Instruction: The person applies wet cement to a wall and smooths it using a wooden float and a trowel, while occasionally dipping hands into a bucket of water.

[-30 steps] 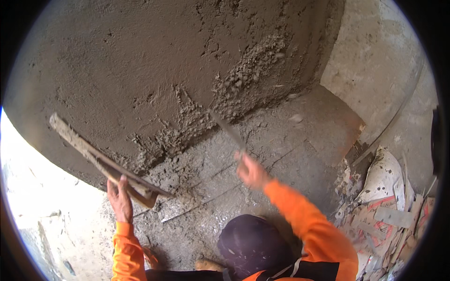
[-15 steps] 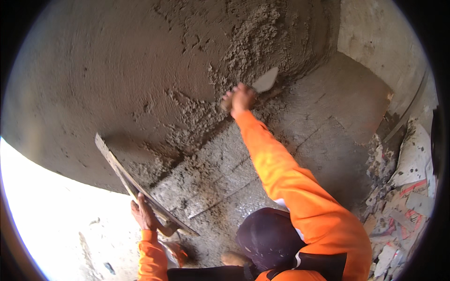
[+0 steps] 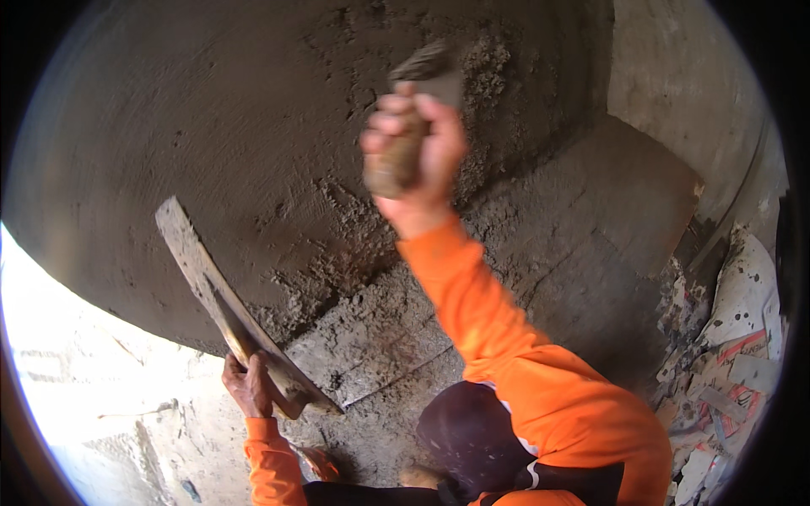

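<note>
Head view: a trowel (image 3: pixel 396 162) is held by the tightly curled right hand (image 3: pixel 440 150) before the wall (image 3: pixel 211 118); a board (image 3: pixel 199 263) is clasped by the left hand (image 3: pixel 250 386).

1. At about half past three from the middle of the view, an upper torn scrap (image 3: pixel 744 347) carries red print, with large letters in part visible; the word is not complete.
2. Closer to four o'clock, a lower torn scrap (image 3: pixel 744 400) shows patches of red print. These marks are too small and too broken for sure reading.
3. Both printed pieces lie in a heap of rubbish (image 3: pixel 704 426), below the pale sack (image 3: pixel 742 291) at three o'clock.
</note>
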`<state>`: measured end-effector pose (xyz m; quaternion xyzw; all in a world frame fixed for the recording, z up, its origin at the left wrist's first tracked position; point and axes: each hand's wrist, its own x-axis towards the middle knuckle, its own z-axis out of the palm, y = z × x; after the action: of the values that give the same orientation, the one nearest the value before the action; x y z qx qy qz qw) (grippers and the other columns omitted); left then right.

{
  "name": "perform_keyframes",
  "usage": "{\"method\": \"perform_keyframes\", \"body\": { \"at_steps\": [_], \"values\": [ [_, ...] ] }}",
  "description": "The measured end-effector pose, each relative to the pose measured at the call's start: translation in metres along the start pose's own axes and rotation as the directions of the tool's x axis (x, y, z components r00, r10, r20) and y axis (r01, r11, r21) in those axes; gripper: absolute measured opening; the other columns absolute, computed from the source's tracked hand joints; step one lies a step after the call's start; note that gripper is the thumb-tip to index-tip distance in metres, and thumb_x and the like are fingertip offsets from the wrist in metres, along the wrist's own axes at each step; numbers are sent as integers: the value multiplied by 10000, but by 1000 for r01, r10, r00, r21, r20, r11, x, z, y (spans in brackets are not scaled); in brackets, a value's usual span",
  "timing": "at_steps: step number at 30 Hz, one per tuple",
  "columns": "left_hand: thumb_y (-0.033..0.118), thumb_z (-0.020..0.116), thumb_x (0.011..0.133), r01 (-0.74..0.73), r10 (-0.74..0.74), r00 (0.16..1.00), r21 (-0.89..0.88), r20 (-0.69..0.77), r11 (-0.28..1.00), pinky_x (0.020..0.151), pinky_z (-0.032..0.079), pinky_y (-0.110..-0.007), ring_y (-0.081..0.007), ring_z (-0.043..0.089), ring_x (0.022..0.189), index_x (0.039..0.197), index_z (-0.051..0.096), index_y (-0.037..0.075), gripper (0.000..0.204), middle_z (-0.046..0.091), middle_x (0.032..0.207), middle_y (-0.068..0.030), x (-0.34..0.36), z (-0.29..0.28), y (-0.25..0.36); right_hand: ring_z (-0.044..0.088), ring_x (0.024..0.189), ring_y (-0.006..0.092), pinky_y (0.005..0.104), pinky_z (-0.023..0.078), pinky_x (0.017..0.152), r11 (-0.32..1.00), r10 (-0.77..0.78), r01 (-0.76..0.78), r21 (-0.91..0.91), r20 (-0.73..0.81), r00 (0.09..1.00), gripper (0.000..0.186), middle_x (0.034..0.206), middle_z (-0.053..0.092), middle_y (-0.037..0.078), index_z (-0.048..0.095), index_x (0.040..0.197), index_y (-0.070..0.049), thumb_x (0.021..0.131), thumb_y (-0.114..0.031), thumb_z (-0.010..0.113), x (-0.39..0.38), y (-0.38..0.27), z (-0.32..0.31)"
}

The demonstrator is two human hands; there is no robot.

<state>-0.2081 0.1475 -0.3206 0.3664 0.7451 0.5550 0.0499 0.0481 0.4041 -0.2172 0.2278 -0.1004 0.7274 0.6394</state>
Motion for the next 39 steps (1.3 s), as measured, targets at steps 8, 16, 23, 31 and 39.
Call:
{"method": "perform_keyframes", "body": {
  "at_steps": [8,16,23,31,39],
  "values": [
    [256,616,875,-113,72,985,-277,-154,954,508,405,-201,-75,499,597,1038,528,15,304,548,737,-14,5,-26,3,550,526,137,252,484,415,-206,-784,559,-803,477,396,354,806,541,48,418,1168,-45,839,-92,539,-58,-114,-23],
    [222,611,830,-209,177,973,-252,-145,945,441,395,-234,-85,475,481,896,551,-3,241,507,609,-4,29,-13,-6,604,867,348,426,460,761,-828,276,3,-561,-402,873,426,911,594,216,463,1197,-76,795,-191,539,-230,-230,-102],
    [374,623,849,-297,293,954,-319,-62,900,483,366,-201,-49,439,551,965,559,8,389,504,690,18,82,27,52,504,529,140,297,421,490,-592,-54,-497,-634,-585,810,382,700,488,55,477,1142,-8,778,-96,553,-263,-243,-101],
    [434,561,878,-402,397,903,2,-161,916,439,435,-236,-85,492,476,853,547,62,373,520,627,-4,155,38,138,486,452,114,293,415,447,-477,15,-609,-634,-699,715,371,684,503,41,489,1112,25,770,-91,573,-235,-282,-160],
    [493,503,876,-544,581,800,227,-153,808,427,430,-278,-114,490,491,893,591,17,485,508,652,-30,193,146,277,455,578,181,359,412,547,-623,190,-359,-695,-579,793,233,643,477,124,488,853,38,741,-132,600,-257,-379,-237]
  ]
}}
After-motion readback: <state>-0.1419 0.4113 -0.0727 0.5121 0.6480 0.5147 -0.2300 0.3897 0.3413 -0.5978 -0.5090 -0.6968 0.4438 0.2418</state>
